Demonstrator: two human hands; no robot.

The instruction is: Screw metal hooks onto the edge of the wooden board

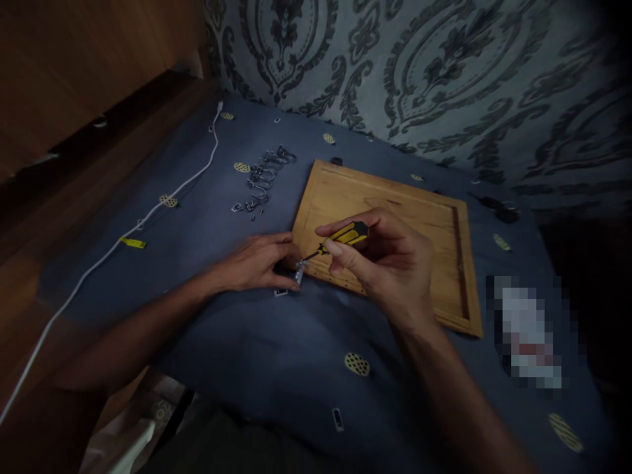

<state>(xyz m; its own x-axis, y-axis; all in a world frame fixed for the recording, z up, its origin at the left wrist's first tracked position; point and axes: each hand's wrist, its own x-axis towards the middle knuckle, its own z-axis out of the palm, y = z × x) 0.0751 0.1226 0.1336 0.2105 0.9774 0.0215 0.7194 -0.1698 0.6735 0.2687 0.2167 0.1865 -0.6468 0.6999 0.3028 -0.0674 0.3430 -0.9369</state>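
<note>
My right hand (390, 260) is closed round the yellow-and-black handle of a screwdriver (345, 236), thumb and fingers pinching it. The screwdriver's shaft points down and left, its tip at a small shiny metal piece (299, 272). That piece is pinched between the thumb and fingers of my left hand (264, 262), beside the near left corner of a wooden board (395, 197). The board has a raised frame and a row of small holes along its near edge. Whether the metal piece is fixed to the board I cannot tell.
Several metal rings or clamps (261, 176) and small loose screws (254, 216) lie left of the board on the blue patterned cloth (197, 204). A white cable (190, 179) with a yellow tag (133, 243) runs along the left. Dark object (501, 209) and blurred-out item (528, 329) lie right.
</note>
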